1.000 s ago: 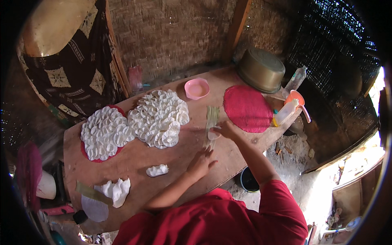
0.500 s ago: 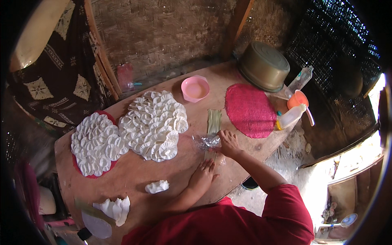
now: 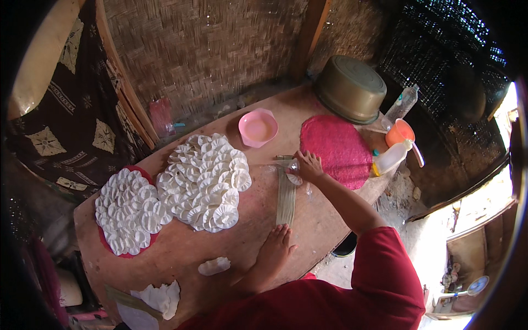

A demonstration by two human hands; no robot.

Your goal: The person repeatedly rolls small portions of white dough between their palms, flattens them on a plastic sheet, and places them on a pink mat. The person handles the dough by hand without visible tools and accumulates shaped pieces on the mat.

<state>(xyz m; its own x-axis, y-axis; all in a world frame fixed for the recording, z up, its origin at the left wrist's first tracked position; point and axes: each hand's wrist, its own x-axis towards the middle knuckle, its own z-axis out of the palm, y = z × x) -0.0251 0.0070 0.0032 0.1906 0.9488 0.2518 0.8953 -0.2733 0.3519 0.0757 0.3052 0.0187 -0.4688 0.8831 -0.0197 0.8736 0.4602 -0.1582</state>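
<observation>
In the head view, the left hand lies flat with fingers spread, pressing the near end of a long pale green leaf strip against the wooden table. The right hand is closed around a small white disc at the strip's far end, just beside a round pink woven mat. A pink bowl sits beyond, and heaps of white discs lie to the left.
</observation>
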